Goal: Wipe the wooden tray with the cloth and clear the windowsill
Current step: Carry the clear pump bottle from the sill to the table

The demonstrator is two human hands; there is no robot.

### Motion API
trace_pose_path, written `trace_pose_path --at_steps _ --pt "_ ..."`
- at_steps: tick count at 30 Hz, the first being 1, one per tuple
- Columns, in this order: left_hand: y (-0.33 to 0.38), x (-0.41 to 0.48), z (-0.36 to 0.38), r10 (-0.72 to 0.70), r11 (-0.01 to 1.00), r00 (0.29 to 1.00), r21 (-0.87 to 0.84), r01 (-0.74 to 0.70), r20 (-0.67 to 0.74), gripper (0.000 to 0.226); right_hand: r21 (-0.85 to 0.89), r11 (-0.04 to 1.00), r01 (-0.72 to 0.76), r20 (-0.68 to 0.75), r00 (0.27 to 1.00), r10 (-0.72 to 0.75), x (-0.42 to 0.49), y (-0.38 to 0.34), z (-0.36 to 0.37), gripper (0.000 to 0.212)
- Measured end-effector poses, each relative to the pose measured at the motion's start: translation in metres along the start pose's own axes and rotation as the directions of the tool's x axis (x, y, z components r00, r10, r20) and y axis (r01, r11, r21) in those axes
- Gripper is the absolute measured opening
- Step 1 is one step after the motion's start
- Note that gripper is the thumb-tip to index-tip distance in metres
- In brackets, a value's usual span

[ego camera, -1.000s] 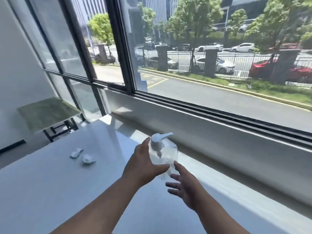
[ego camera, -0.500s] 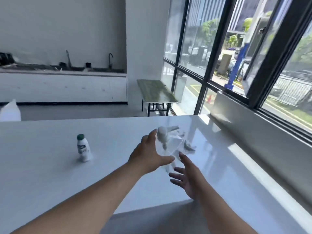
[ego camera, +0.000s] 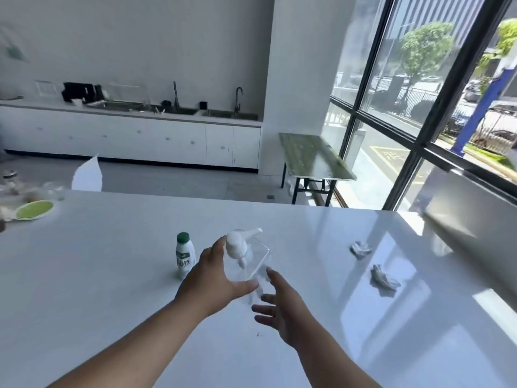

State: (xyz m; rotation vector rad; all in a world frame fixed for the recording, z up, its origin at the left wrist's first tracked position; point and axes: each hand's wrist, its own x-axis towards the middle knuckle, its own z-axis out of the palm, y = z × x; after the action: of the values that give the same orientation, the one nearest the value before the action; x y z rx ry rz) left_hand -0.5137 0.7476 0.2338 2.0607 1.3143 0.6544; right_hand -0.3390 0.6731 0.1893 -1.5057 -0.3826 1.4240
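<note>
Indoors, we face a glossy white tabletop [ego camera: 112, 289] beside tall windows [ego camera: 419, 107]. Our left hand [ego camera: 212, 281] grips a clear pump bottle [ego camera: 246, 259] above mid-table; our right hand [ego camera: 282, 306] hovers below, fingers spread. A green-capped bottle [ego camera: 184, 256] stands near; crumpled tissues [ego camera: 383, 280] lie toward the right edge.

milk bottle [ego camera: 185, 258], green bowl [ego camera: 34, 209], folding bench [ego camera: 314, 156]

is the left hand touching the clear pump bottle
Touching. The head view shows the left hand wrapped around the side of the clear pump bottle, thumb under its base, holding it above the white table; the right hand sits open just below.
</note>
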Motion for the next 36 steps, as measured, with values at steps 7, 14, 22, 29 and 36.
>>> trace_pose_path --at_steps 7,14,22,29,36 --pt "-0.044 0.096 0.035 -0.161 0.986 0.986 0.044 0.159 0.044 0.094 -0.053 0.986 -0.157 0.074 0.984 0.161 0.130 -0.020 0.007 0.058" --pt "-0.063 0.194 0.090 -0.320 0.944 0.944 0.118 0.309 0.086 0.107 -0.038 0.965 -0.260 0.055 0.964 0.262 0.245 -0.045 -0.010 0.053" --pt "-0.106 0.241 0.124 -0.445 0.891 0.867 0.208 0.404 0.223 0.131 -0.027 0.923 -0.383 0.040 0.922 0.384 0.312 -0.028 -0.014 0.046" --pt "-0.084 0.266 0.058 -0.402 0.909 0.853 0.257 0.328 0.333 0.134 -0.346 0.935 -0.082 -0.114 0.992 0.045 0.306 -0.083 -0.029 0.043" --pt "-0.015 0.290 -0.009 -0.071 0.963 0.991 0.266 0.039 0.110 0.089 -0.837 0.509 0.199 -0.164 0.796 -0.582 0.209 -0.163 -0.053 0.061"
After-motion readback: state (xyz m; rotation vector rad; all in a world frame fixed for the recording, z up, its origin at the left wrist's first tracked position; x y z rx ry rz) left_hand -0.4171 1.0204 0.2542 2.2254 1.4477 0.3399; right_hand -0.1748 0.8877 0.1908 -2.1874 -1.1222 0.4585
